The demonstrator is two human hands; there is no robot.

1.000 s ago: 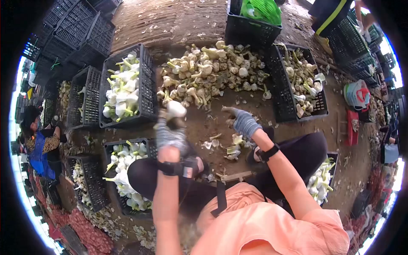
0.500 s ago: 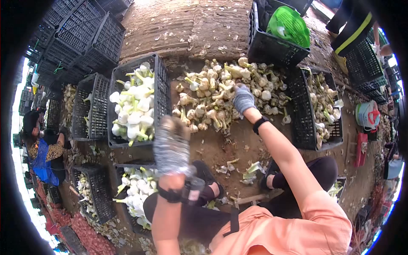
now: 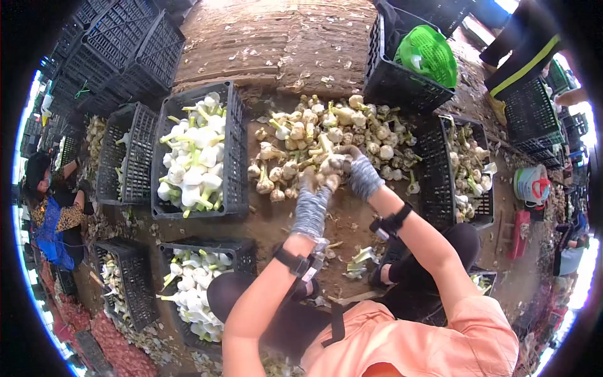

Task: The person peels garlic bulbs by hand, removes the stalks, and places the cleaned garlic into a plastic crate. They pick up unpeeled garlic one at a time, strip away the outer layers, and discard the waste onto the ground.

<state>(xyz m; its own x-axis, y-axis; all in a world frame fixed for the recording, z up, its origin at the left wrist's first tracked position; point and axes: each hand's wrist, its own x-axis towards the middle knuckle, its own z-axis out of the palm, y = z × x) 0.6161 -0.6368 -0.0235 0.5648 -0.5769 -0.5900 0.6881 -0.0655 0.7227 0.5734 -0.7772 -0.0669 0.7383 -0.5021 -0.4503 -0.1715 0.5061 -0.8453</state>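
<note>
A garlic bulb with its stalk (image 3: pixel 331 164) is in my right hand (image 3: pixel 364 176), whose gloved fingers close round its right side, just over the pile. My left hand (image 3: pixel 311 208), in a grey knit glove with dirty fingertips, is right below the bulb. Its thumb and fingers are spread apart, with the tips at the bulb's lower edge. Beyond both hands a heap of untrimmed, soil-stained garlic (image 3: pixel 370 125) covers the ground.
White, cleaned garlic (image 3: pixel 195 157) fills a black crate (image 3: pixel 235 151) on the left; another crate (image 3: pixel 242 251) of it stands nearer. At right is a crate (image 3: pixel 436 169) of brownish garlic. A green basket (image 3: pixel 430 56) sits on a crate behind. People work at both sides.
My left hand has moved right and forward, from beside the left crate to the bulb. My right hand has drawn slightly back from the heap with a garlic bulb in it.
</note>
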